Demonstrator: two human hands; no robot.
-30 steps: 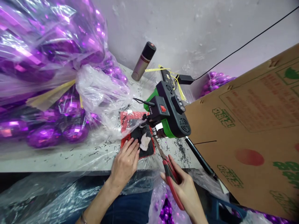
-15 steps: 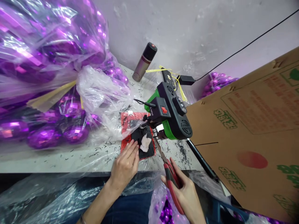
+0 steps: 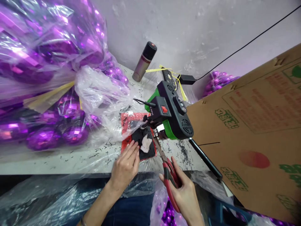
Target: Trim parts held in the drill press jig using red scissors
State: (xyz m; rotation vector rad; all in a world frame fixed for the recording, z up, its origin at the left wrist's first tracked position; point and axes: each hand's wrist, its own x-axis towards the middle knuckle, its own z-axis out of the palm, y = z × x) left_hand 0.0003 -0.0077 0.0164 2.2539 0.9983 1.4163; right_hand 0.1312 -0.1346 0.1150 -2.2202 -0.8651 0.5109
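Observation:
My right hand point(image 3: 185, 190) is wrapped round the red and black handles of a pair of scissors point(image 3: 169, 179). The scissor blades point up and left, their tips close to the right edge of a black pad point(image 3: 148, 154). My left hand point(image 3: 125, 163) lies with fingers stretched out, the fingertips resting on the pad's lower left part. On the pad sits a crumpled whitish scrap point(image 3: 146, 143). Beneath the pad is a red sheet point(image 3: 125, 121). A black and green device point(image 3: 174, 108) with a red switch stands over the pad's upper right and hides part of it.
Clear plastic bags of shiny purple baubles point(image 3: 44, 136) crowd the left side. A spray can point(image 3: 144, 61) stands at the back by the wall. On the right a big cardboard box point(image 3: 256, 125) rises beside a black pole point(image 3: 205, 158). Dark slivers litter the white table point(image 3: 103, 161).
My right hand and the scissors have shifted slightly left and up. My left hand has stayed in place on the pad.

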